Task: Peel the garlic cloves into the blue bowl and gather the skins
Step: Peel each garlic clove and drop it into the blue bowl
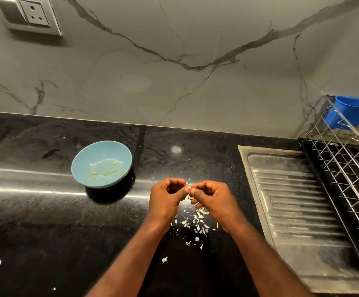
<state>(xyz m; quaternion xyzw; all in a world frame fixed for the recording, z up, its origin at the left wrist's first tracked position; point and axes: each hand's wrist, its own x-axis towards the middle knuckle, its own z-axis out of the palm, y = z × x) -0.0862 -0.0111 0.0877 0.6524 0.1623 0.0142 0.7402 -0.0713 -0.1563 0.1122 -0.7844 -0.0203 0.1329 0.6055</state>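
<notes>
Head camera looks down on two bare arms reaching out over a dark counter [45,221]. Nearest, between the arms, lies a loose pile of white skins [195,224], with a few bits flung farther off. They look thin and dry like paper, so I think they weigh almost nothing and a puff of air could scatter them. Sweeping them together with the side of a hand should work better than picking up each bit.

Just past the pile, the left hand [165,198] and the right hand [214,200] meet, palms turned in and fingers curled. Both pinch one tiny garlic clove [188,186] between thumb and fingertips; most of it is hidden. It is likely hard, but slippery once bare, so holding it by the ends while a nail lifts the skin seems best.

Farther back on the left, well apart from the hands, the blue bowl [77,168] sits on the counter. A few yellow peeled cloves [103,173] lie in its bottom. Behind everything stands the grey wall [174,82].
</notes>
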